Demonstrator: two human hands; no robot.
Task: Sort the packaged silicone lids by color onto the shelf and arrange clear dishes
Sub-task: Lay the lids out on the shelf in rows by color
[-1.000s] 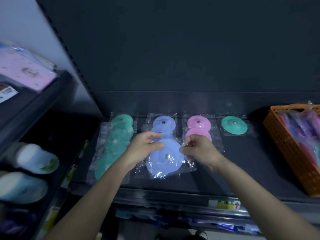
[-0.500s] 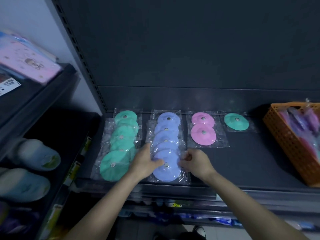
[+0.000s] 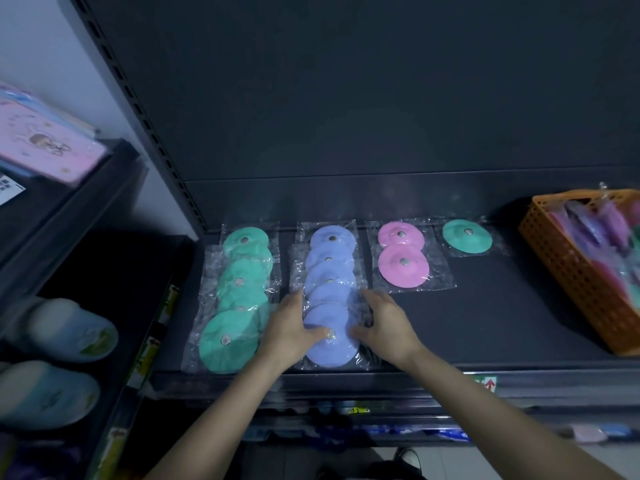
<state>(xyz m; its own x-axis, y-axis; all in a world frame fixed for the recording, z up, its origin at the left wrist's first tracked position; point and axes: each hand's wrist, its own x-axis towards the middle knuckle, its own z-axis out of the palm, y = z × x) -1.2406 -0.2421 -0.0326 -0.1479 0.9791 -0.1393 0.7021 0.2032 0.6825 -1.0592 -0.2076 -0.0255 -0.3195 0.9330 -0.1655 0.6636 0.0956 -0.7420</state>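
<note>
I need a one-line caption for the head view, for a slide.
Left hand and right hand touch the front blue lid, between green row and pink row on the shelf.

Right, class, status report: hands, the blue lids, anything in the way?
Left hand and right hand flat on front blue lid, one each side. Blue row sits between green row and pink pair. Orange basket far right, not in the way.

Five mint lids, five blue lids, two pink lids, one teal lid.

Green lids, blue lids, pink lids
</note>
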